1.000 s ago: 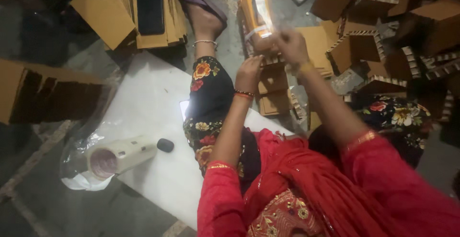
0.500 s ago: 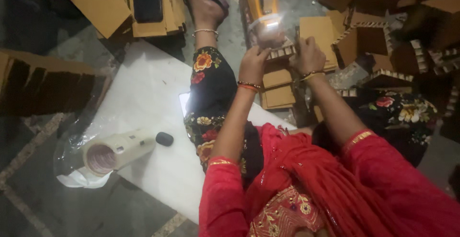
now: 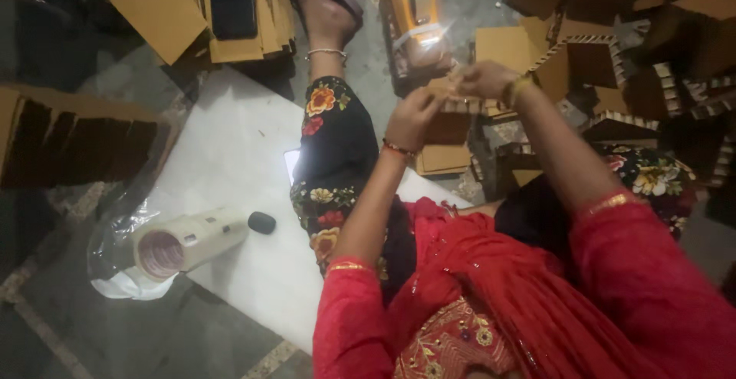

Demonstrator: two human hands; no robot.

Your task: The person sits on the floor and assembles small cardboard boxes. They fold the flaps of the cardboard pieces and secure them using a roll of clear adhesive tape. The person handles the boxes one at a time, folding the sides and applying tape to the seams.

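Head view. Person seated on the floor, red sleeves, one leg in black floral trousers stretched across a white board (image 3: 230, 149). Both hands are raised together over a small brown cardboard box (image 3: 448, 122) that sits just past the board's far right edge. Left hand (image 3: 412, 116): fingers pinched shut on the box's near top flap. Right hand (image 3: 483, 80): fingers closed on the same flap's notched edge, touching the left fingertips. An orange tape dispenser (image 3: 414, 3) stands just beyond the hands, on the floor. More folded boxes with toothed edges (image 3: 613, 57) are piled to the right. Flat cardboard sheets (image 3: 169, 3) are stacked beyond the board's far left corner. Near the board's near left corner lies a stack of tape rolls (image 3: 184, 241) in clear wrap, with a small black cap (image 3: 261, 223) just beside it.
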